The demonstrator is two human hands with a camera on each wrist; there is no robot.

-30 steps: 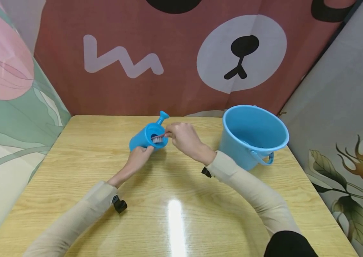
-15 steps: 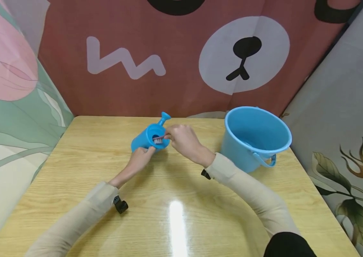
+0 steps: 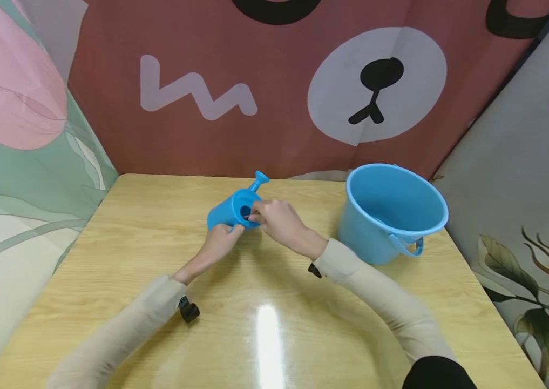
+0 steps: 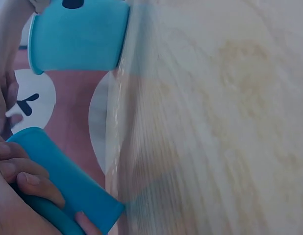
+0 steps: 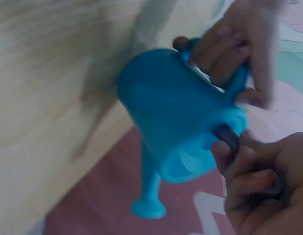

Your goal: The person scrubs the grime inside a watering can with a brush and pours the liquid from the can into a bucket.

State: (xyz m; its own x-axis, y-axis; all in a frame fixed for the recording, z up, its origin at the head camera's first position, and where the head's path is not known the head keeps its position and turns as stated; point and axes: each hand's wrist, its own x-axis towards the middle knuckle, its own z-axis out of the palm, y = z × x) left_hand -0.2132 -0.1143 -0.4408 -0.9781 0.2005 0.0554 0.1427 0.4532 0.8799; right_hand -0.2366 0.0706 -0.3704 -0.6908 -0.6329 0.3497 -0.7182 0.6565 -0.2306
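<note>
A blue watering can (image 3: pixel 223 214) is tilted with its top opening towards the right hand and its spout pointing to the back. My left hand (image 3: pixel 218 243) grips the can's handle, with fingers wrapped round it in the right wrist view. At the opening, my right hand (image 3: pixel 285 225) holds a brush by its dark handle (image 5: pixel 226 137), which enters the can in the right wrist view. The bristle end is out of sight, inside the can. In the left wrist view, the can's body (image 4: pixel 75 174) shows beside the left fingers.
A larger light blue bucket (image 3: pixel 364 229) stands upright at the back right of the wooden table (image 3: pixel 157 205), close to the right forearm. Behind the table's far edge hangs a reddish-brown cloth (image 3: pixel 274 140) with a bear print.
The right hand has pushed the brush further into the can; its white bristles, visible at the opening before, are now hidden. The left hand still holds the can by its handle.
</note>
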